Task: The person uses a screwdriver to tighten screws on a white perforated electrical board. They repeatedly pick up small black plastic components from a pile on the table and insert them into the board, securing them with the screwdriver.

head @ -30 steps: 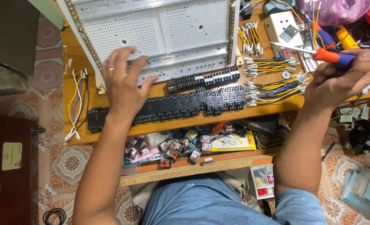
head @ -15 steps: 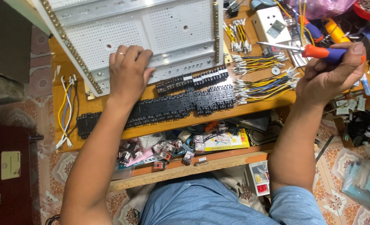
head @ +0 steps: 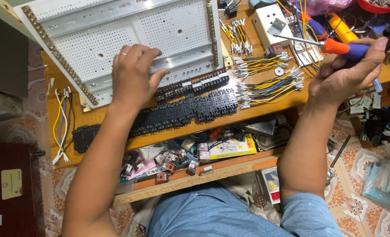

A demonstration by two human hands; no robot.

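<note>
On bench, 1 perforated panel (head: pixel 116 30) under left hand (head: pixel 133 77), 1 screwdriver (head: pixel 335 44) in right hand (head: pixel 344 72)

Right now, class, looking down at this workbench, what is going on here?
A person sits at a wooden bench. The left hand rests flat on a white perforated panel, fingers on a metal rail across it. The right hand is raised off the bench, gripping a screwdriver with an orange and blue handle. Rows of black terminal blocks lie below the panel, and bundles of yellow, blue and white wires lie between the hands.
</note>
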